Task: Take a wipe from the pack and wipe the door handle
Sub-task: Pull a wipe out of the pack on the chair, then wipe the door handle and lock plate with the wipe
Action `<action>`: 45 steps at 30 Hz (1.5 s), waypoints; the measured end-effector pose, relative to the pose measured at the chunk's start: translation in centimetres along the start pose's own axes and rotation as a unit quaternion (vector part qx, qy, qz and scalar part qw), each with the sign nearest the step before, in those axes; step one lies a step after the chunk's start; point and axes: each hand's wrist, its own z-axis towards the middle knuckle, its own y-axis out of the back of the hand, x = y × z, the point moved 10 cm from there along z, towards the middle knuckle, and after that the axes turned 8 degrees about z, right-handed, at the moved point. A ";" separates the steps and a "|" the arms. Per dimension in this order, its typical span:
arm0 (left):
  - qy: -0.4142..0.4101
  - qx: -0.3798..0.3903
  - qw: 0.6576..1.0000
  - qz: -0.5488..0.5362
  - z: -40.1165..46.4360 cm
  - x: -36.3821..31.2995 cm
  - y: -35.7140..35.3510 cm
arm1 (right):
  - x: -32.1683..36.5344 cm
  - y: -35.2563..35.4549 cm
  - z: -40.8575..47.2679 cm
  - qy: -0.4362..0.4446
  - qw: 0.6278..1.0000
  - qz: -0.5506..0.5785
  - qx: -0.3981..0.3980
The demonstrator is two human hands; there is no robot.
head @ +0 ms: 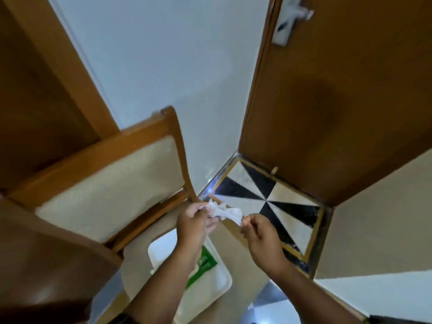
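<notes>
A crumpled white wipe (224,212) is stretched between my two hands, low in the middle of the view. My left hand (194,224) grips its bunched left end. My right hand (259,237) pinches its right corner. Below my left forearm lies the wipe pack (203,265), green and white, on a white tray (210,291). The silver door handle (295,12) with its white plate sits at the top right, on the brown wooden door (339,101), far above both hands.
A wooden chair (112,183) with a cream padded back stands at the left, close to my left hand. A pale wall (175,66) fills the middle. Black-and-white patterned floor tiles (268,197) lie at the foot of the door.
</notes>
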 end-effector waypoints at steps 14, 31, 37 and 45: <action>-0.230 0.164 0.947 0.156 -8.8 -18.9 -16.1 | 13.1 19.9 0.3 0.018 0.984 0.134 -0.114; -0.254 0.257 0.922 0.135 -15.0 -25.0 -35.2 | 13.7 38.2 3.9 0.017 0.983 0.157 -0.092; -0.273 0.168 0.932 0.170 -13.1 -24.7 -34.5 | 12.3 41.5 5.7 0.043 0.957 0.231 -0.168; -0.199 0.181 0.963 -0.015 -8.7 -26.1 -34.6 | 12.0 41.6 10.5 0.048 0.910 0.371 -0.180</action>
